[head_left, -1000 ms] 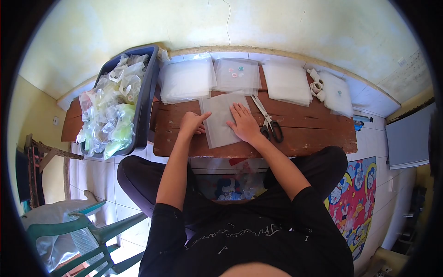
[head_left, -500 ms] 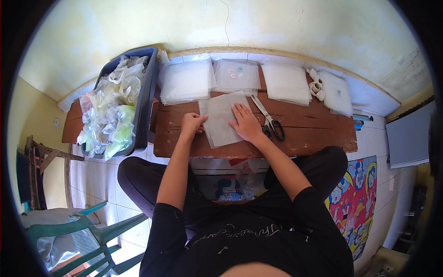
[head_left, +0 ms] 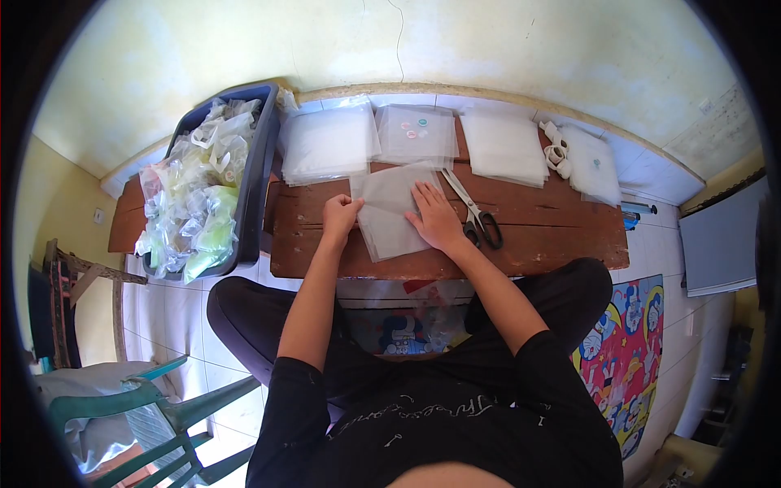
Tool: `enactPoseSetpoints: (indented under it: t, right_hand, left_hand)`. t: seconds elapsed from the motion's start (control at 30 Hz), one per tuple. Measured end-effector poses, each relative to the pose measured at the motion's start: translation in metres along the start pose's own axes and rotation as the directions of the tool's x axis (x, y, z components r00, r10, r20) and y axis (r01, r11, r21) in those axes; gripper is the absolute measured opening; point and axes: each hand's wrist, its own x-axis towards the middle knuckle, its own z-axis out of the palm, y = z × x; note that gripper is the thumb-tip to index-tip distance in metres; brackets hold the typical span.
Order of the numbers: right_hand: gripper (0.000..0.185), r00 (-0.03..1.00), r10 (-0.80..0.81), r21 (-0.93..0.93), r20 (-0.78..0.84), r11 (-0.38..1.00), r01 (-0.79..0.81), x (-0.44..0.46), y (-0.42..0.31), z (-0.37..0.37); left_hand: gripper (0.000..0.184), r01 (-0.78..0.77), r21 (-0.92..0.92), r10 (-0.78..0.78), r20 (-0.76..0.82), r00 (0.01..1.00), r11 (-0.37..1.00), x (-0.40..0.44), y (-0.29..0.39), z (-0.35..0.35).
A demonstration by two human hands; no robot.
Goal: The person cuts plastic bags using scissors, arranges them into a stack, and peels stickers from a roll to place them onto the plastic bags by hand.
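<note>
A small pile of clear plastic sheets, perhaps flat bags, lies slightly turned on the brown wooden table in front of me. My left hand pinches the left edge of the top plastic sheet. Flat on the pile's right side rests my right hand, fingers stretched out. Scissors with black handles lie beside my right hand, blades pointing away from me. Behind the pile are a flat plastic stack and another plastic stack with small round stickers or caps on it.
A dark tub full of crumpled plastic bags stands at the left. Farther right are a white plastic stack, white rolls and another plastic stack. The wooden table ends just before my knees. A green chair stands lower left.
My left hand has moved slightly up and away from me along the edge, and the top sheet's left side now looks lifted or creased. My right hand stays nearly in place.
</note>
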Motion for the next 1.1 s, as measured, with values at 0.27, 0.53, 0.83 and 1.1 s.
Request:
enactPoseSetpoints:
  t: [0.27,0.53,0.83,1.1]
  right_hand:
    - [0.049,0.995,0.037,0.128,-0.091,0.992,-0.025,0.001,0.000,-0.003]
    - [0.056,0.984,0.160,0.654,-0.074,0.753,-0.073,0.041,-0.083,-0.076]
    - [0.058,0.993,0.116,0.666,0.014,0.740,-0.095,0.047,-0.101,-0.126]
    - [0.048,0.968,0.249,0.732,0.028,0.655,-0.189,0.063,-0.066,-0.139]
  left_hand:
    - [0.024,-0.042,-0.060,0.043,0.003,0.999,0.997,-0.003,0.010,0.004]
    - [0.029,-0.279,0.088,0.288,-0.119,0.950,0.956,-0.035,0.074,0.024]
    - [0.026,-0.187,-0.335,0.243,0.133,0.961,0.924,-0.081,0.133,0.022]
    - [0.027,-0.339,-0.361,0.367,0.008,0.930,0.869,-0.070,0.123,0.021]
